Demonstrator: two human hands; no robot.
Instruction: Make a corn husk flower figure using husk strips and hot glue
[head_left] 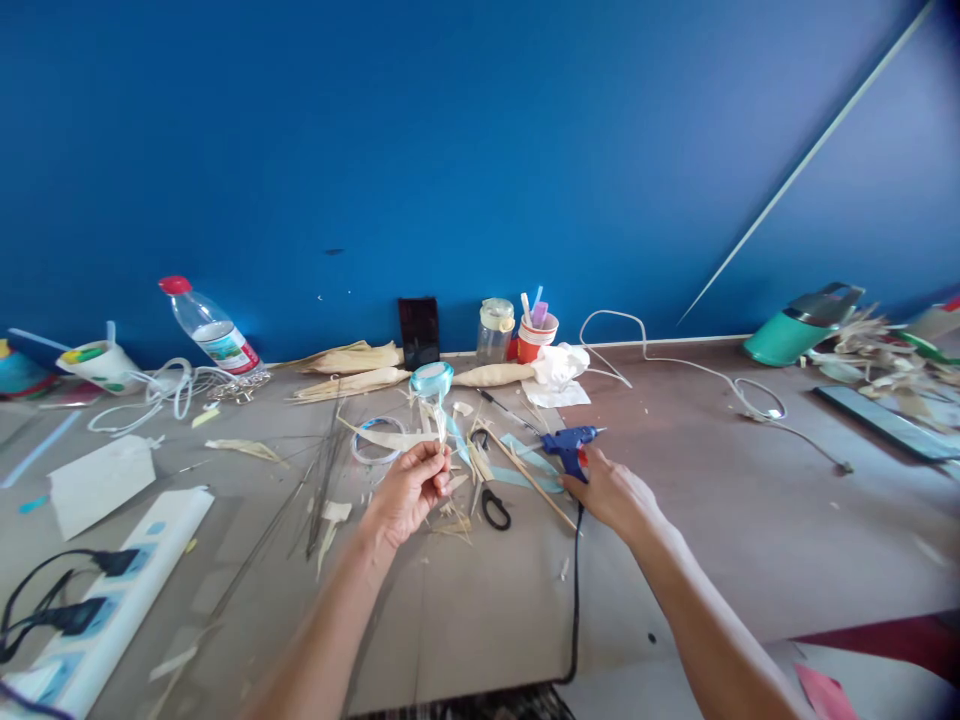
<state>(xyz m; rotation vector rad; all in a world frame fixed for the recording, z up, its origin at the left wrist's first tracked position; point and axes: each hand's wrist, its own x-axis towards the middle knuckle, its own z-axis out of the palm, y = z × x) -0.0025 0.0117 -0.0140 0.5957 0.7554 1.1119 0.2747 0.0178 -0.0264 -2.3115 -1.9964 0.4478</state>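
My left hand (pixel 411 492) pinches a thin, pale piece (pixel 442 428) that looks like dried husk, pointing upward between thumb and fingers. Behind its tip lies a teal roll of tape (pixel 431 378). My right hand (pixel 616 492) is wrapped round the handle of a blue hot glue gun (pixel 570 442), whose nozzle points to the right. A black cord (pixel 576 600) runs from the gun over the table's front edge. Between my hands are black-handled scissors (pixel 496 510), a thin wooden stick (pixel 536 485) and husk scraps (pixel 454 520).
Thin wires (pixel 324 480) lie left of my left hand, near a white power strip (pixel 124 605). Along the blue wall stand a tilted plastic bottle (pixel 217 335), a phone (pixel 418 332), a jar (pixel 495 330) and a red cup (pixel 537 338). A white cable (pixel 705 370) crosses the right side.
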